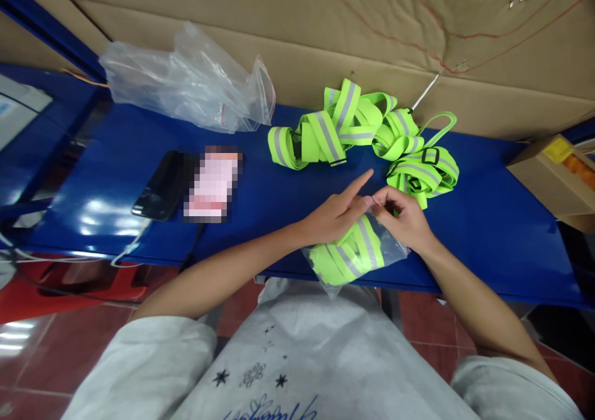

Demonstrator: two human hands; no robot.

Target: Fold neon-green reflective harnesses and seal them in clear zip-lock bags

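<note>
A clear zip bag (395, 246) with a folded neon-yellow reflective strap (346, 256) inside lies at the table's front edge. My left hand (337, 215) pinches the bag's top edge between thumb and curled fingers, its index finger stretched out. Right beside it, my right hand (404, 215) grips the same edge, where a thin red line shows at the fingertips. Just beyond my hands sit several bundled reflective straps (325, 138) with grey stripes and black buckles; the nearest bundle (423, 172) is close to my right fingers.
Empty clear plastic bags (186, 85) are heaped at the back left. A black phone (160, 184) with a white cable lies left, beside a blurred-out pinkish item (211, 184). An open cardboard box (553, 172) stands on the right. Cardboard (297, 30) walls the back of the blue table (502, 234).
</note>
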